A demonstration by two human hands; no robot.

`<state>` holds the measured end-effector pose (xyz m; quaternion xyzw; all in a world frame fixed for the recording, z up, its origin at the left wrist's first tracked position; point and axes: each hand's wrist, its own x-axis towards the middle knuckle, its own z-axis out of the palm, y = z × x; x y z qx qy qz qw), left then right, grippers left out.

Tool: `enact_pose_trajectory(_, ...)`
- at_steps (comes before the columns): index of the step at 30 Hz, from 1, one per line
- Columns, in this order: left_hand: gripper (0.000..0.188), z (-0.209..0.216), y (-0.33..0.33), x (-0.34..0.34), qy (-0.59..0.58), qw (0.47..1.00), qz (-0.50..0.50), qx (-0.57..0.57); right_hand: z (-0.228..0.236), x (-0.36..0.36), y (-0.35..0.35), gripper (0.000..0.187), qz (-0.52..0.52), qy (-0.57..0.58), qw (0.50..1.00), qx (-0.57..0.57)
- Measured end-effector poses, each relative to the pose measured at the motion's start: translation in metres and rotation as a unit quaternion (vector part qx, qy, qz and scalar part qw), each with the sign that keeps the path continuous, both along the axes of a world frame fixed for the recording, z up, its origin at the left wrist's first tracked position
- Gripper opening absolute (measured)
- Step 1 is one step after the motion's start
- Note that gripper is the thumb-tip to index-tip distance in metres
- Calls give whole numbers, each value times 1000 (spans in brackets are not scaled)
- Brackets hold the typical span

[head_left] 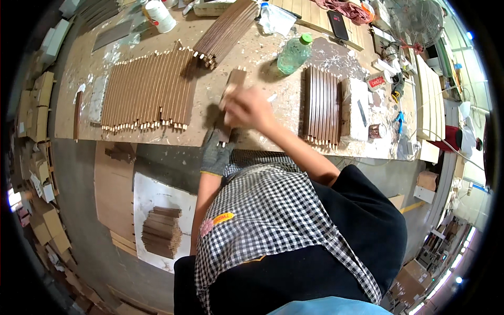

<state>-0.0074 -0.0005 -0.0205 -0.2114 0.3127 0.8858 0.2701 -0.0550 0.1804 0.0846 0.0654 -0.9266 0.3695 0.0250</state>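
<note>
Just beyond the table's near edge, my left hand (216, 151), in a grey glove, grips a short brown wooden slat (236, 79) with pale pegs at its ends. My bare right hand (248, 107) is over the middle of that slat, its fingers curled together and smeared by motion. Whatever those fingers pinch is too blurred to make out. To the left lies a wide row of brown slats (147, 89) with pale peg ends. A smaller row of darker slats (322, 105) lies to the right, and a stack of slats (228, 31) rests at an angle farther back.
A green-capped bottle (294, 54) stands behind my right hand. The worktable (273, 139) also bears a white container (159, 17), a phone (337, 25), a white block (355, 110) and a small tin (376, 130). A fan (417, 21) is at the far right. More slats (160, 231) lie on a white board below.
</note>
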Motion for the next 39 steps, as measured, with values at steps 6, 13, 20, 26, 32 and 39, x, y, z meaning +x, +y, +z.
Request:
enact_pose_trajectory(6,44,5,2,-3,268,904,-71,-326,-82,-5,5,55,47,-3,998,30)
enact_pose_trajectory(13,42,-25,-7,-5,99,992,-11,-74,-108,-19,3,57,45,97,977,185)
enact_pose_trajectory(20,41,2,-6,-4,8,999,43,-13,-92,-36,13,47,50,158,958,234)
enact_pose_trajectory(26,43,20,5,-11,-95,995,-6,3,-87,-116,94,37,-205,52,967,139)
enact_pose_trajectory(32,39,19,20,-19,71,951,-161,-255,-52,29,3,36,-148,-33,988,17)
enact_pose_trajectory(39,52,25,55,-7,283,756,-150,-570,-113,-57,49,36,-263,-3,965,15)
